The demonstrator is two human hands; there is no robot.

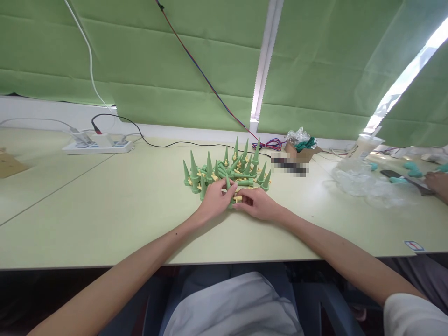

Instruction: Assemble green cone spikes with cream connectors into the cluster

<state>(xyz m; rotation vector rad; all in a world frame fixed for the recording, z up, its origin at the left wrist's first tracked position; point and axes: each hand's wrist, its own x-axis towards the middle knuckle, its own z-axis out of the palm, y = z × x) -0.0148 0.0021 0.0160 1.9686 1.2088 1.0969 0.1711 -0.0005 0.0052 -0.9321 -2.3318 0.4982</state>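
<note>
- Head view: work looks partway, with pointed green plastic cones standing around similar cones lying flat; the finished count is unclear.
- Left hand, curled, grips a tapered green plastic cone at the near edge.
- Right hand pinches a small yellow plastic T-piece beside that cone's base.

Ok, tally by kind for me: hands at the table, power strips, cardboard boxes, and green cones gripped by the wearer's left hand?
Wearer's hands, left hand and right hand: 2
Co-worker's hand: 1
Power strip: 1
Cardboard box: 1
Green cone in the left hand: 1
Total: 6
</note>
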